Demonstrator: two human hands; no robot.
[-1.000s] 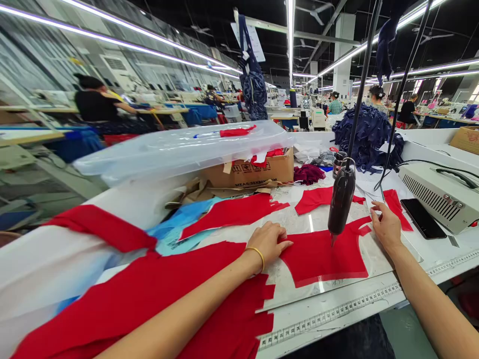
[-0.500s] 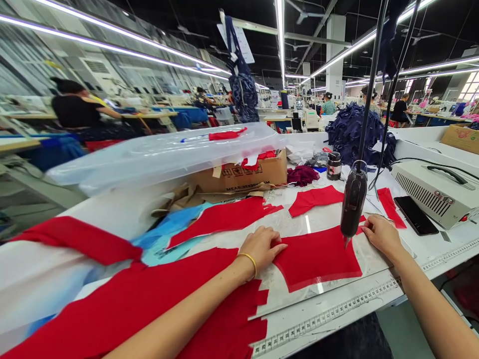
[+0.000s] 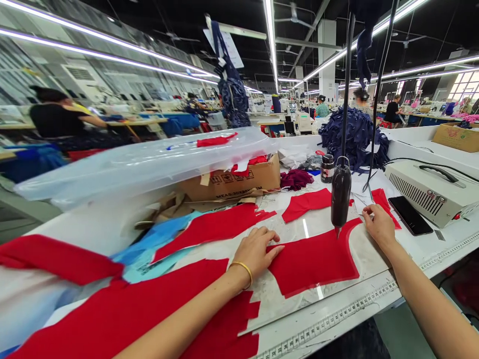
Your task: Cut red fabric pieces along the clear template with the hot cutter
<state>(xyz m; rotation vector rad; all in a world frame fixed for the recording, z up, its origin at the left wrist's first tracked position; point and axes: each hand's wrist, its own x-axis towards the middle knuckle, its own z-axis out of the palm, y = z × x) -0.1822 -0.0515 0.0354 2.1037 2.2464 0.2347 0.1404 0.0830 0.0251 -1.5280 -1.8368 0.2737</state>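
A red fabric piece (image 3: 314, 259) lies flat on the clear sheet at the front of the white table (image 3: 374, 304). My left hand (image 3: 256, 249) rests on its left edge with the fingers flat and stretched out. My right hand (image 3: 377, 224) sits at the piece's upper right corner, fingers curled and pinched at the fabric edge. A dark hanging tool (image 3: 340, 194) on a rod touches the fabric's top edge with its tip, between my two hands.
More red pieces (image 3: 213, 224) and a long red cloth (image 3: 123, 309) lie to the left. A cardboard box (image 3: 235, 182) under a clear plastic lid (image 3: 149, 159), a white machine (image 3: 430, 192), a phone (image 3: 409, 215) and a navy fabric pile (image 3: 355, 137) stand behind. Other people work at far tables.
The red piece has shifted under the tool, whose tip now meets its upper edge instead of its middle. My right hand has moved in to the corner of the fabric.
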